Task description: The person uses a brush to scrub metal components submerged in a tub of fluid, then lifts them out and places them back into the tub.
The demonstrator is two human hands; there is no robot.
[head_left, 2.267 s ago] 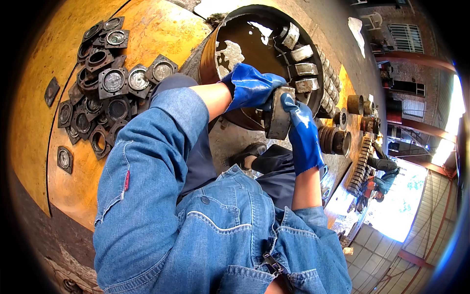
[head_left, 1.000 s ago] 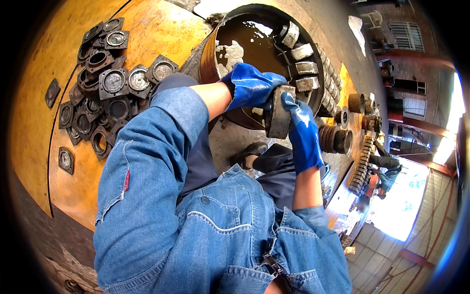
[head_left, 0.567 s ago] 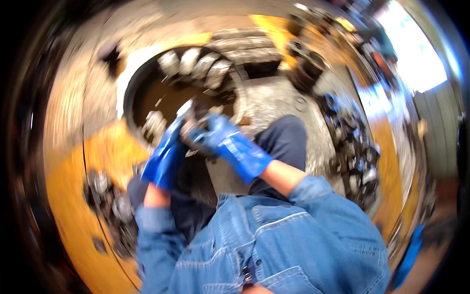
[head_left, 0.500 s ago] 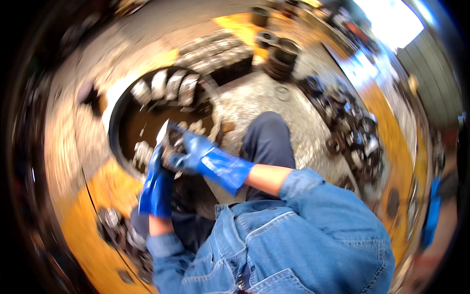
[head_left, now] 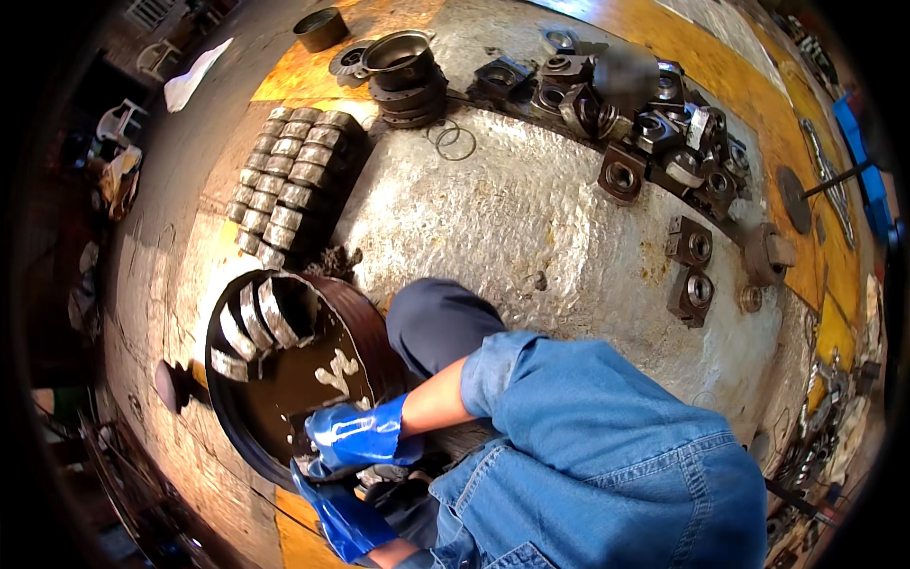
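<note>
Both my hands wear long blue rubber gloves and are close together at the near edge of a round dark tub with brown liquid in it. My right hand is closed over a dark metal part; only a dark edge of it shows past the fingers. Below it, my left hand is against the same part from the near side, its grip partly covered by the right glove. Several curved shiny metal pieces lean inside the tub's far wall. A pale lump shows in the liquid.
Rows of stacked metal rings stand beyond the tub. Farther off are a pile of dark round rings and two thin rings. Several dark bearing blocks lie on the metal plate to the right. A dark knob stands left of the tub.
My view has swung to the right, so the tub and hands sit lower in it. My hands stay together at the tub's near side; the dark metal part is more covered by the right glove.
</note>
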